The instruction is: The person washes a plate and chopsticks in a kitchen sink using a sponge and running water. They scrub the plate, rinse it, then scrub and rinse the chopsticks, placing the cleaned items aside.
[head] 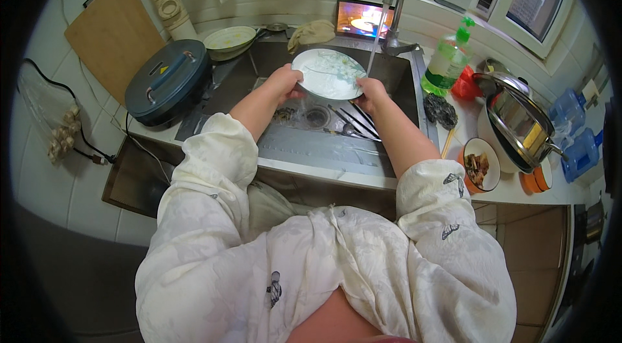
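Both hands hold a white plate with a pale green floral pattern (pixel 328 75) above the sink. My left hand (pixel 286 83) grips its left rim, and my right hand (pixel 371 94) its right rim. Water runs from the chrome faucet (pixel 398 8) in a stream that falls at the plate's right edge. The plate is tilted, and its wet face shows to me. Below it, the steel sink (pixel 291 141) contains several dark chopsticks (pixel 352 119), a spoon (pixel 348 129) and a drain (pixel 317 117). Some dark food scraps (pixel 286 114) lie left of the drain.
A blue electric pan with lid (pixel 167 80) and stacked plates (pixel 229 41) stand left. A lit tablet (pixel 362 20) and a cloth (pixel 311 34) sit behind. On the right are a green soap bottle (pixel 444 63), a steel scrubber (pixel 440 111), a bowl of scraps (pixel 478 168) and a lidded pot (pixel 515 119).
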{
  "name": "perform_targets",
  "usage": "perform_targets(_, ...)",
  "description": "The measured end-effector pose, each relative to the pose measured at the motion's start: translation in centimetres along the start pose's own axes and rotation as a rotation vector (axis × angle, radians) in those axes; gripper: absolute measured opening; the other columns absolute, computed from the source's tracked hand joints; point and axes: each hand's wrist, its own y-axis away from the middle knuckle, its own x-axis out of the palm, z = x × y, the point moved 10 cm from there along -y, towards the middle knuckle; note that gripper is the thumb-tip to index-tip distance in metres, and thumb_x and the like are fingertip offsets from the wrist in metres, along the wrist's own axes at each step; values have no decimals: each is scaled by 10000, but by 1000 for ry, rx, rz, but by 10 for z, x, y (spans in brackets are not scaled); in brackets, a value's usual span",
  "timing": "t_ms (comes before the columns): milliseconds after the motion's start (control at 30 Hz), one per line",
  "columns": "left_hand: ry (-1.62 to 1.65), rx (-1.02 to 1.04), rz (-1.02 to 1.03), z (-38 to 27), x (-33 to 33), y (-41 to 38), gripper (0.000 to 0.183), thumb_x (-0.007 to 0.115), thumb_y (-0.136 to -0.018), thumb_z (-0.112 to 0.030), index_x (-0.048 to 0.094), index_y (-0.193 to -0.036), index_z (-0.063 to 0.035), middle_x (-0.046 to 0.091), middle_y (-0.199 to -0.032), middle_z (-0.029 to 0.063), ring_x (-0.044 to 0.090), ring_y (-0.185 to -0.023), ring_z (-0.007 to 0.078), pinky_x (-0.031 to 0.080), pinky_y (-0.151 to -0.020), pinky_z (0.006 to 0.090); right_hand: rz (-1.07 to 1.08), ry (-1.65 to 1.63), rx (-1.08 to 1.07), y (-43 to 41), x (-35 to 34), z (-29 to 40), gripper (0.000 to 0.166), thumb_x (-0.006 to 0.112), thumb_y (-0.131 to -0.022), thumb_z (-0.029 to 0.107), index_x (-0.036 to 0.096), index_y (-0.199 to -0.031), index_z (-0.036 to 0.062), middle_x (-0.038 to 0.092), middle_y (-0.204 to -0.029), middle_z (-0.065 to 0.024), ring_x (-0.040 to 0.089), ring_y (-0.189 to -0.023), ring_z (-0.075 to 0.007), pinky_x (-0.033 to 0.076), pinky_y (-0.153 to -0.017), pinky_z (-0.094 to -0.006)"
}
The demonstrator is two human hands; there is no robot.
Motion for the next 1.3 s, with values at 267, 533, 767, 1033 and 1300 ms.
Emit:
perform_targets(267,-739,361,-205,-79,11,21,427,424,-791,-80,506,-1201,10,635,-970,246,634,-902,349,509,-695,441,-175,640,-144,-37,-13,-1,124,571,-788,52,590,-909,28,597,-847,-105,606,-743,-242,525,-634,-395)
perform_targets(533,-1124,558,-249,-117,48,67,331,426,-828,-71,523,-1142,-32,637,-963,249,633,-862,396,498,-751,481,-156,557,-15,-58,-48,7,120,576,-849,130,626,-787,40,559,-644,-59,509,-505,-176,419,-446,-307)
perform_targets(767,-1303,643,-353,-110,24,87,324,435,-846,-61,501,-1163,-50,640,-898,227,640,-820,393,512,-673,488,-199,719,-155,-28,-20,32,241,582,-869,260,608,-765,44,506,-583,-61,435,-450,-185,331,-424,-349)
perform_targets(1033,-1080,411,-477,-108,-58,67,409,415,-820,-80,489,-1222,-47,617,-1039,267,606,-906,434,470,-782,514,-51,596,-265,-5,-15,36,270,539,-899,238,564,-721,36,511,-585,-70,471,-456,-190,383,-432,-344)
perform_targets(1300,539,196,-475,-44,-180,-8,404,398,-820,-46,452,-1215,19,555,-1108,176,598,-949,302,565,-731,413,-57,1280,-532,100,30,46,290,602,-866,297,601,-913,10,650,-790,-165,639,-758,-311,488,-706,-407)
